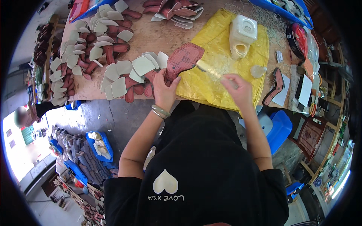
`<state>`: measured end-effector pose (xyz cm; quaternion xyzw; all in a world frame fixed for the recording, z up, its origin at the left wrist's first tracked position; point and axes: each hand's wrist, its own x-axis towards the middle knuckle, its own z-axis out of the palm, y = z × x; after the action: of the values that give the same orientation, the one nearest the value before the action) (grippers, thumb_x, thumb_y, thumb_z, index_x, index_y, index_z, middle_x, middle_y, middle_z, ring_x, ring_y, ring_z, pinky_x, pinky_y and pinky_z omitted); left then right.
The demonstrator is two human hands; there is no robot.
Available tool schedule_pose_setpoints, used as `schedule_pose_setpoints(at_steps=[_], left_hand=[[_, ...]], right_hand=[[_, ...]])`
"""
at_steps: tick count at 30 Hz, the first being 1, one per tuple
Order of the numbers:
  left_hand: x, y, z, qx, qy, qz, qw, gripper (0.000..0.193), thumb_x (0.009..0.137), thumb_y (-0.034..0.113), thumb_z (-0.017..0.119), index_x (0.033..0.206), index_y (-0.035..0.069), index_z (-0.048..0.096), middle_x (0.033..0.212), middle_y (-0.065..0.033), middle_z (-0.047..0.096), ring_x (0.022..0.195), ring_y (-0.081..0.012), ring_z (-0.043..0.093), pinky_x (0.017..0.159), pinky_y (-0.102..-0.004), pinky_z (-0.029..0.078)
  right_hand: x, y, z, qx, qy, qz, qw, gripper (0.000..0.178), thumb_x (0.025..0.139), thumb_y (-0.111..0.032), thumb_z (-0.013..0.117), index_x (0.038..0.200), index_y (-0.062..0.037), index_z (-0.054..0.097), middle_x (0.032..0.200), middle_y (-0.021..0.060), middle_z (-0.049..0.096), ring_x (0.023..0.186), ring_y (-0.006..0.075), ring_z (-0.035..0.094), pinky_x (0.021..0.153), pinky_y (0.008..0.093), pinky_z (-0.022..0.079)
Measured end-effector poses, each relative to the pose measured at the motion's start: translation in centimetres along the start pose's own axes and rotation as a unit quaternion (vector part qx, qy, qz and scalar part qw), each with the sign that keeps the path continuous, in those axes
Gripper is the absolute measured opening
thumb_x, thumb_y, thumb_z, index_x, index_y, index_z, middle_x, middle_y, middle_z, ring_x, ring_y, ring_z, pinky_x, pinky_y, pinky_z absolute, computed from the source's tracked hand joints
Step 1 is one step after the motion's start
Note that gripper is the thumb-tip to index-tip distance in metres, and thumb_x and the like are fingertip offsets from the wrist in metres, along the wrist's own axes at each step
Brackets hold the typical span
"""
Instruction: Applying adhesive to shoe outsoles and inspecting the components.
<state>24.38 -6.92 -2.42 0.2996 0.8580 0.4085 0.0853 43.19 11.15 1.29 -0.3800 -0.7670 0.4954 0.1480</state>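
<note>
1. Left grip (165, 90): clamped on a red patterned piece (184, 57) stretching ahead and rightward of it.
2. Right grip (238, 88): closed around a blurred pale brush (209, 70), left of it.
3. Beyond right grip: white container (242, 34).

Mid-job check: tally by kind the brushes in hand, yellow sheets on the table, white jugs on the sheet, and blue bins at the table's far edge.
Brush in the right hand: 1
Yellow sheet: 1
White jug: 1
Blue bins: 2, both partly out of frame
Total: 5
</note>
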Motion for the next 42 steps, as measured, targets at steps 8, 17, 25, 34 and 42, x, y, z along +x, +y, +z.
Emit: schedule_pose_setpoints(at_steps=[8,17,25,34,42], left_hand=[[-1.9,-1.0,2.0,-0.183,0.017,-0.166,0.969,0.040,0.084,0.016,0.069,0.112,-0.004,0.050,0.105,-0.0176,0.059,0.094,-0.0252,0.059,0.081,-0.0343,0.048],[-0.9,-9.2,1.1,-0.417,0.094,-0.435,0.793,0.017,0.099,0.018,0.044,0.106,0.003,0.048,0.091,-0.0068,0.058,0.083,-0.0167,0.060,0.073,-0.0327,0.053],[-0.4,-12.1,1.3,-0.317,0.020,-0.455,0.832,0.023,0.097,0.022,0.049,0.099,-0.001,0.050,0.089,-0.0099,0.059,0.073,-0.0175,0.062,0.066,-0.0318,0.056],[0.6,-8.7,0.6,-0.244,-0.019,-0.450,0.859,0.032,0.085,0.014,0.067,0.104,-0.003,0.046,0.086,-0.0093,0.058,0.066,-0.0152,0.060,0.057,-0.0280,0.055],[0.0,-9.6,0.8,-0.319,-0.033,-0.458,0.829,0.035,0.086,0.007,0.065,0.111,-0.003,0.043,0.089,-0.0077,0.056,0.071,-0.0157,0.061,0.061,-0.0283,0.057]], right_hand=[[-0.9,-0.8,2.7,0.065,-0.018,-0.094,0.993,0.022,0.082,-0.015,0.072,0.099,-0.0019,0.066,0.079,0.0050,0.068,0.071,0.0075,0.061,0.063,0.0230,0.048],[0.2,1.5,0.7,0.153,0.029,0.007,0.988,0.020,0.083,-0.009,0.071,0.100,0.0004,0.066,0.088,-0.0001,0.065,0.080,0.0048,0.056,0.074,0.0188,0.044],[1.1,2.2,0.2,0.162,0.054,0.019,0.985,0.021,0.083,-0.009,0.071,0.101,-0.0001,0.066,0.090,0.0005,0.065,0.082,0.0060,0.057,0.076,0.0198,0.044],[2.7,2.8,0.4,0.156,0.087,0.038,0.983,0.021,0.083,-0.007,0.071,0.102,-0.0004,0.066,0.091,0.0015,0.065,0.084,0.0068,0.058,0.077,0.0202,0.045],[3.2,4.3,1.2,0.162,0.081,0.073,0.981,0.021,0.082,-0.008,0.071,0.101,-0.0001,0.066,0.092,0.0017,0.066,0.085,0.0072,0.058,0.078,0.0208,0.045]])
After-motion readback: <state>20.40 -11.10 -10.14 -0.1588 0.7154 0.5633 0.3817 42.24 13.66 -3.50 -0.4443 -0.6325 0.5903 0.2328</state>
